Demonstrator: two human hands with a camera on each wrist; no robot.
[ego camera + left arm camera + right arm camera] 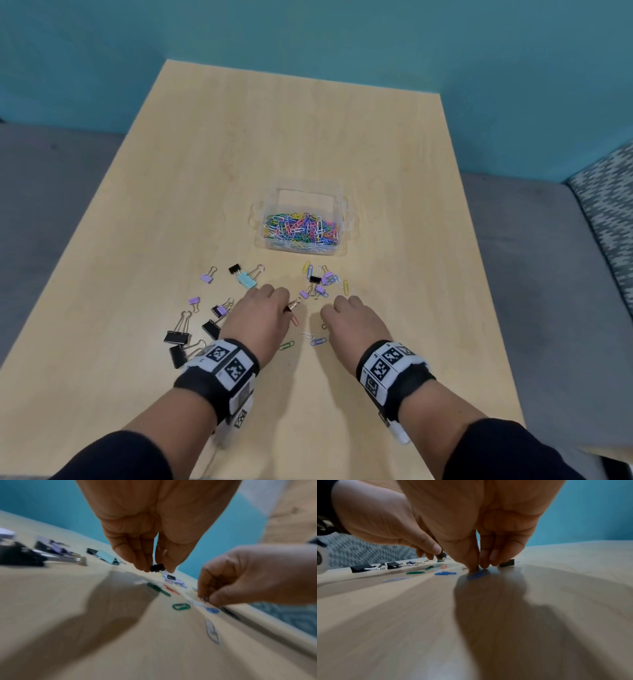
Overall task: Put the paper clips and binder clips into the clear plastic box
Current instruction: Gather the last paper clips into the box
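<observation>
Paper clips [301, 229], many colours, heaped inside clear plastic box [303, 219] at centre of head view, on wooden table [308, 137]; more loose ones [337, 281] scattered just below box. Binder clips [180, 337], black and purple, spread at lower left. Left hand [262, 317] at centre, fingers curled downward, pinching small black binder clip [157, 567]. Right hand [352, 320] beside it, fingertips [473, 569] together, pressing on blue paper clip [477, 574] flat on table; whether gripped, cannot tell.

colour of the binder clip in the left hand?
Black. The small binder clip pinched by the left hand shows best in the left wrist view.
</observation>
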